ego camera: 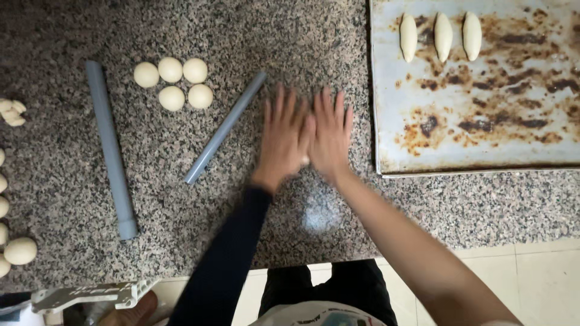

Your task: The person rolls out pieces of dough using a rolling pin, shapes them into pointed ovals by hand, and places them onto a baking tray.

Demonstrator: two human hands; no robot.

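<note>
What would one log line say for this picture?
left hand: flat on counter, beside right hand | dough: barely visible between them | left: five dough balls, two grey pipes | tray: three rolls

Speckled granite countertop (314, 36), black, grey and white flecks all over; a pale floury white smudge (321, 212) on it near the front edge; five round cream-white dough balls (174, 79) in a cluster; more cream dough balls (12, 229) along the left edge; thick matte blue-grey plastic pipe (110, 148); thinner blue-grey plastic rod (225, 128), same shade; flat silver-grey metal baking tray (483, 139) blotched with brown and black burnt stains; three pale cream oval dough pieces (441, 36) on it; left hand (284, 139) comes out of a black sleeve (229, 253); right hand (329, 136) on a bare forearm; beige floor tiles (538, 284); black trousers (332, 284).
</note>
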